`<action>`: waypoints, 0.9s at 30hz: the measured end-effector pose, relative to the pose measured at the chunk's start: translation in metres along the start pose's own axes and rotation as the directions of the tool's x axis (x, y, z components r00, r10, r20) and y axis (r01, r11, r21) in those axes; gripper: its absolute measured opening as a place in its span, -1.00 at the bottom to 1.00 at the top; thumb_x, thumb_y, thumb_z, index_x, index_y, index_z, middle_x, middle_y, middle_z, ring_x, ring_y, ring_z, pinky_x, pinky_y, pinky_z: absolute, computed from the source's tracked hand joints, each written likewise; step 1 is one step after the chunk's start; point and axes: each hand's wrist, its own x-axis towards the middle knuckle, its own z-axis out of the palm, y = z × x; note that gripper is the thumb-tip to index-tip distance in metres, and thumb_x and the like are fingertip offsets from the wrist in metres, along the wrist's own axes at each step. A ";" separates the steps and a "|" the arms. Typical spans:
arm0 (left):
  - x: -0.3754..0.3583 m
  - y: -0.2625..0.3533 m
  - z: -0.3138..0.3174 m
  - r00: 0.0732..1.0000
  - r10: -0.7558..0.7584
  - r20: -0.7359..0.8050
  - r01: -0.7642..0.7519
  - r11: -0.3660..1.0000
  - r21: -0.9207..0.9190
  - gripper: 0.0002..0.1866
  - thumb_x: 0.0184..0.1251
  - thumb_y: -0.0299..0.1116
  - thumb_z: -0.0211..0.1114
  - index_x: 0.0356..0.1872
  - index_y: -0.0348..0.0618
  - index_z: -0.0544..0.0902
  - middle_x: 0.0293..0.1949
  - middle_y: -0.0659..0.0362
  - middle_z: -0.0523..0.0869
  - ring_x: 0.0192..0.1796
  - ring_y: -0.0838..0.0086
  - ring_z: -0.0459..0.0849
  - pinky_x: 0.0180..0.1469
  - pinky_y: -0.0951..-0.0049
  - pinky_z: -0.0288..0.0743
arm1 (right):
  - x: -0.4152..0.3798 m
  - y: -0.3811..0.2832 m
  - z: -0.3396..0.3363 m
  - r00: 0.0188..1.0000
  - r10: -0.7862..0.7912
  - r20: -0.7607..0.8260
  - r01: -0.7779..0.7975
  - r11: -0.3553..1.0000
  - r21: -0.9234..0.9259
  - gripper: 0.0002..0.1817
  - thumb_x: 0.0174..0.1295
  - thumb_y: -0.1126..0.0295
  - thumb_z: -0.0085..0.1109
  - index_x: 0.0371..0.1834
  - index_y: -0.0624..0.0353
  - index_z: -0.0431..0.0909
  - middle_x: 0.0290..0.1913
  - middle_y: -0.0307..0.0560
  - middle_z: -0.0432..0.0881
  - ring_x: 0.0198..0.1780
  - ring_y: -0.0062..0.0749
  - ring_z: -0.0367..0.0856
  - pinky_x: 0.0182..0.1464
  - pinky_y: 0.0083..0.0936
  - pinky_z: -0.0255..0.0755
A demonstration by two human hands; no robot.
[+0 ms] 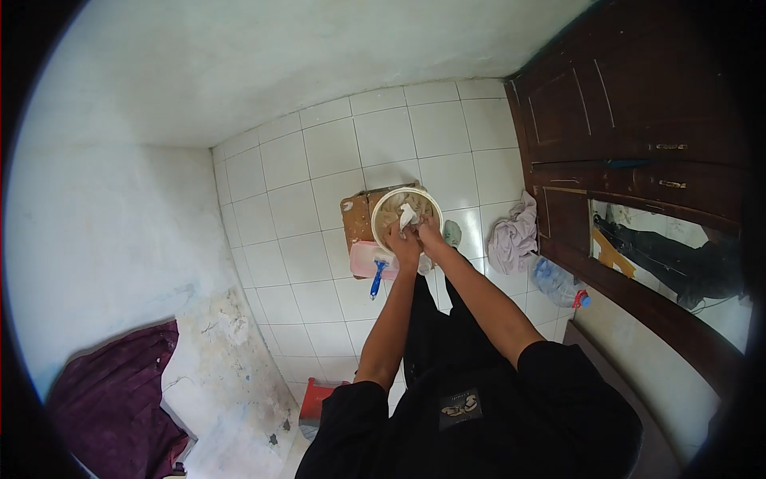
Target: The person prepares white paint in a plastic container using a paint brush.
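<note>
Both hands are inside the rim of a white round bucket (377, 209) holding murky, beige-looking contents. My left hand (404, 242) is closed on a small white cloth (408, 213) that sticks up above the fingers. Pressed close beside it, my right hand (429, 231) also grips the cloth, its fingers partly hidden. Under the bucket lies a brown cardboard piece (356, 222). A pink tray (364, 257) sits just left of my left wrist, with a blue-handled tool (377, 279) resting across its edge; its head is too small to make out.
A crumpled pale cloth (513, 239) and a large clear plastic bottle (554, 279) lie on the tiles at right, near a dark wooden cabinet (638, 120). A red container (317, 397) stands lower left, by the stained wall (239, 351). Purple fabric (120, 399) hangs at far left.
</note>
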 end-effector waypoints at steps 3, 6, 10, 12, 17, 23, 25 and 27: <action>-0.002 -0.010 0.016 0.993 -0.111 -0.030 0.113 0.991 0.067 -0.74 0.36 -0.43 0.16 0.02 -0.27 0.53 -0.17 0.04 0.63 -0.09 0.35 0.58 -0.02 0.35 0.45 | 0.004 -0.001 0.000 0.977 0.021 0.213 -0.092 0.939 0.332 -0.40 0.10 0.66 -0.17 0.31 0.27 0.21 0.10 0.08 0.48 -0.01 -0.24 0.57 -0.05 -0.38 0.53; -0.001 0.006 0.023 0.885 -0.448 0.129 0.445 0.729 -0.521 -0.79 0.35 -0.43 0.16 -0.06 -0.30 0.56 -0.24 0.04 0.62 -0.19 0.33 0.58 -0.08 0.40 0.46 | -0.008 -0.009 0.008 1.000 0.008 -0.019 -0.002 0.958 0.288 -0.37 0.09 0.62 -0.12 0.34 0.28 0.18 0.13 0.14 0.44 0.04 -0.17 0.55 0.03 -0.35 0.52; 0.004 -0.005 0.034 0.854 -0.507 0.118 0.479 0.676 -0.560 -0.74 0.39 -0.34 0.17 -0.02 -0.29 0.55 -0.22 0.05 0.65 -0.22 0.37 0.61 -0.15 0.38 0.49 | 0.022 0.015 0.003 0.993 -0.082 -0.079 0.085 0.996 0.033 -0.38 0.10 0.52 -0.04 0.33 0.30 0.21 0.20 0.21 0.39 0.12 -0.02 0.51 0.17 -0.30 0.41; 0.009 0.000 0.031 0.814 -0.564 0.139 0.547 0.663 -0.510 -0.69 0.38 -0.30 0.19 0.03 -0.27 0.54 -0.18 0.02 0.66 -0.19 0.35 0.63 -0.15 0.35 0.50 | 0.031 0.024 0.001 0.990 -0.123 -0.072 0.116 0.989 -0.096 -0.38 0.11 0.48 -0.01 0.33 0.30 0.22 0.22 0.24 0.38 0.14 0.02 0.50 0.22 -0.28 0.36; 0.013 0.004 0.032 0.814 -0.580 0.025 0.578 0.804 -0.140 -0.62 0.27 -0.27 0.28 -0.01 -0.34 0.59 -0.23 -0.05 0.71 -0.28 0.25 0.66 -0.18 0.23 0.50 | 0.033 0.020 -0.004 0.971 -0.239 -0.024 0.210 0.893 -0.397 -0.49 0.18 0.33 0.01 0.22 0.29 0.38 0.14 0.31 0.48 0.17 0.12 0.47 0.28 -0.22 0.27; 0.001 0.006 0.034 0.820 -0.570 -0.051 0.562 0.818 -0.123 -0.65 0.20 -0.39 0.31 -0.04 -0.41 0.60 -0.19 -0.09 0.70 -0.26 0.21 0.69 -0.21 0.34 0.55 | 0.033 0.014 -0.011 0.904 -0.378 0.200 0.425 0.746 -0.512 -0.60 0.25 0.22 -0.05 -0.26 0.38 0.64 -0.10 0.34 0.61 0.05 0.14 0.54 0.15 -0.16 0.35; 0.001 -0.001 0.036 0.785 -0.619 0.001 0.605 0.767 -0.215 -0.65 0.18 -0.40 0.31 -0.04 -0.40 0.58 -0.19 -0.05 0.71 -0.25 0.26 0.69 -0.21 0.34 0.56 | 0.015 -0.004 -0.008 0.910 -0.353 0.217 0.412 0.710 -0.571 -0.58 0.26 0.19 -0.05 -0.29 0.40 0.63 -0.15 0.36 0.61 0.00 0.17 0.56 0.10 -0.14 0.38; -0.002 -0.007 0.035 0.748 -0.662 0.054 0.644 0.703 -0.301 -0.64 0.17 -0.40 0.32 -0.04 -0.39 0.57 -0.19 -0.02 0.72 -0.24 0.31 0.70 -0.20 0.34 0.56 | 0.003 -0.014 -0.003 0.916 -0.324 0.236 0.398 0.670 -0.627 -0.54 0.27 0.16 -0.05 -0.32 0.43 0.63 -0.20 0.37 0.62 -0.04 0.20 0.58 0.06 -0.11 0.40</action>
